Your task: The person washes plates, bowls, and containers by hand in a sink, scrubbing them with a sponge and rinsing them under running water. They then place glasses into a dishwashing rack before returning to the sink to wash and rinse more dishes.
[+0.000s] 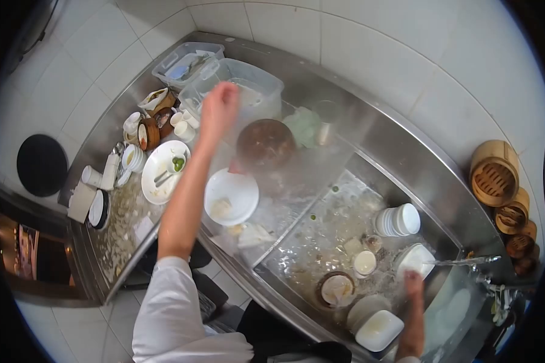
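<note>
My left hand [223, 100] is raised over the near edge of a clear plastic tub [266, 91] of cloudy liquid. Its fingers are curled closed; I cannot make out anything in them. At the right side of the sink, my right hand [413, 283] grips the edge of a white squarish dish [415, 259] under the water running from the tap [481, 260]. Close by stand a stack of white bowls [399, 220], a white cup [364, 263], a brown-rimmed bowl [336, 289] and another white dish [379, 331]. Below my left hand, steam drifts round a white plate [231, 196] and a large brown round object [265, 144].
An oval white plate [154, 175] with green scraps lies left of my arm, amid cups, bowls and small bamboo steamers. More bamboo steamers [494, 172] line the right ledge. A second clear bin [188, 60] holds cutlery in the corner. Dirty water fills the sink [303, 242].
</note>
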Available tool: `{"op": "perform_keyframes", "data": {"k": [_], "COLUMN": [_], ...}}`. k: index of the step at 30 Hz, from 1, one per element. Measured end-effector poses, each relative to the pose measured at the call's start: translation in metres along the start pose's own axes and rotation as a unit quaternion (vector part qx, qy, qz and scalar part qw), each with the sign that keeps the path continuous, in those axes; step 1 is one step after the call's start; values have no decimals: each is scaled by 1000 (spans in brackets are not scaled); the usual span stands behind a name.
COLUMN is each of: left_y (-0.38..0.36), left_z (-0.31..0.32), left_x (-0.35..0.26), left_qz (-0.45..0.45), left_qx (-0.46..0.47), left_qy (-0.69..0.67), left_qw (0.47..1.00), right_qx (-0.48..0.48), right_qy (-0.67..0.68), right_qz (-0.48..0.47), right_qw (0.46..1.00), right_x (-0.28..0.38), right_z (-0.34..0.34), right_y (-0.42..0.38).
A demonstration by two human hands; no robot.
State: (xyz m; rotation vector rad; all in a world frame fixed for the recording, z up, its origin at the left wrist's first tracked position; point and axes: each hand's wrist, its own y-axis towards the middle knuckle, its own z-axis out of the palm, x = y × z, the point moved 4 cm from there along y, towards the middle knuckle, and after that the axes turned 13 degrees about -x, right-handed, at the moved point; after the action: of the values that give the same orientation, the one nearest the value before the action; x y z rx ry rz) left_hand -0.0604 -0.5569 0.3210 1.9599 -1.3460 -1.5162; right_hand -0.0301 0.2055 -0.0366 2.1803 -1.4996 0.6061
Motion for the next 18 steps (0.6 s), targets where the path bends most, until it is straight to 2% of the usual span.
{"op": "perform_keyframes", "data": {"k": [1,2,3,4,5,6,7,8,9,10,11,12,13,14,15,16,17,18], "left_y": [37,57,67,56,37,15,5,2,6,10,20,32,60,90,98,96,79,48], "left_z": [17,35,55,77,101,125,131,139,156,167,180,191,150,140,104,80,57,56], "left_x": [88,143,185,209,220,223,221,218,247,296,339,384,289,298,219,135,67,12], "left_qz": [-41,-66,-86,-18,55,-8,21,98,165,235,292,361,124,80,-2,82,159,109], "left_qx": [64,182,292,345,402,573,642,677,638,566,476,337,346,252,118,54,-10,38], "left_qy": [61,141,215,191,160,113,79,197,249,288,331,361,344,227,222,136,49,-39], "left_qw": [995,971,928,919,900,812,763,702,710,736,760,791,864,937,968,986,986,993], "right_qx": [7,-38,-225,-282,-334,-337,-303,-322,-260,-297,-392,-412,-465,-502,-506,-500,-441,-383], "right_qy": [133,319,556,647,683,681,670,613,646,632,578,630,635,659,681,594,550,490], "right_qz": [91,182,374,288,262,264,260,315,282,346,374,350,283,227,213,269,247,210], "right_qw": [987,929,707,647,594,595,626,649,660,626,610,558,549,512,485,570,665,754], "right_x": [-32,-70,-50,-67,-30,4,15,36,47,60,98,108,105,99,94,109,143,180], "right_z": [-28,-61,-91,-126,-161,-183,-197,-207,-216,-226,-234,-238,-242,-246,-237,-219,-193,-167], "right_y": [1,6,23,40,56,63,68,75,72,66,68,70,70,74,78,79,84,88]}}
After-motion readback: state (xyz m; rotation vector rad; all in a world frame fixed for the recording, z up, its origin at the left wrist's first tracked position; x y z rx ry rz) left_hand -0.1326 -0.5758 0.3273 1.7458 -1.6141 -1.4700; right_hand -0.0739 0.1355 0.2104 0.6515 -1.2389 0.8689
